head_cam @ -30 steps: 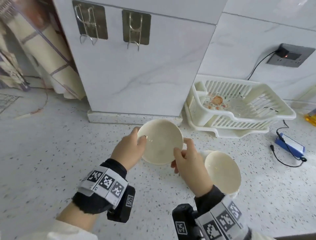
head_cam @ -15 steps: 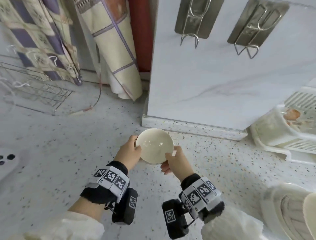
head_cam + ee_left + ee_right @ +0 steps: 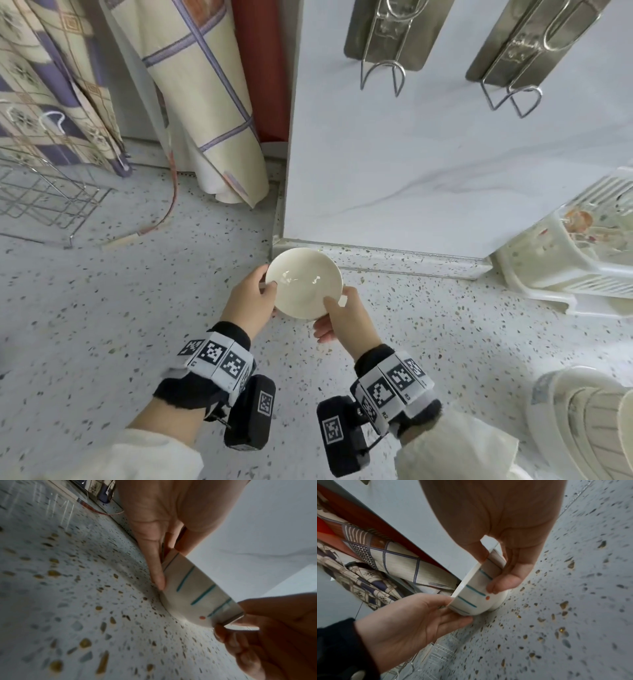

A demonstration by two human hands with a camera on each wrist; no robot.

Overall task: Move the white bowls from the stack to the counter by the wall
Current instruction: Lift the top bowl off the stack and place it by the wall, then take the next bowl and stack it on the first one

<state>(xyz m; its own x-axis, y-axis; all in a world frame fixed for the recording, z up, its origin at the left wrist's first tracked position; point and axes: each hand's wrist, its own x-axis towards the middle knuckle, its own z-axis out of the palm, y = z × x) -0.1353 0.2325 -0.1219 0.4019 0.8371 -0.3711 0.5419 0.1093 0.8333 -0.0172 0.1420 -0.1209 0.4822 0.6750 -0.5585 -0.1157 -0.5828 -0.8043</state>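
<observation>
Carried leftward from the stack since a second ago, the white bowl point(image 3: 304, 283) now sits low over the speckled desk point(image 3: 102, 325), just in front of the base of the white marbled wall panel point(image 3: 428, 164); half a second ago it was held slightly farther from that base. Left hand point(image 3: 251, 303): thumb on the rim's inner edge, fingers under the outer wall, so the grip is closed on the bowl's left side. Right hand point(image 3: 346, 317): thumb on the near rim, fingers curled below, a like grip on the right side. Left wrist view: the bowl point(image 3: 197, 595), marked with teal strokes and one orange dot, is tilted, its foot at or just above the desk point(image 3: 68, 601); contact cannot be told. The left hand's finger point(image 3: 154, 563) lies along the bowl's wall, and the right hand point(image 3: 267, 635) pinches the opposite rim. Right wrist view: the bowl point(image 3: 476, 597) shows the same tilt, with the right hand point(image 3: 513, 563) above it and the left hand point(image 3: 412, 623) below.

Remaining stack of bowls point(image 3: 589, 421): lower right, well apart. Cream dish rack point(image 3: 548, 274): right of the panel. Wire rack point(image 3: 44, 198) and patterned cloth point(image 3: 202, 102): far left. Two metal hooks point(image 3: 382, 68) hang on the panel.
</observation>
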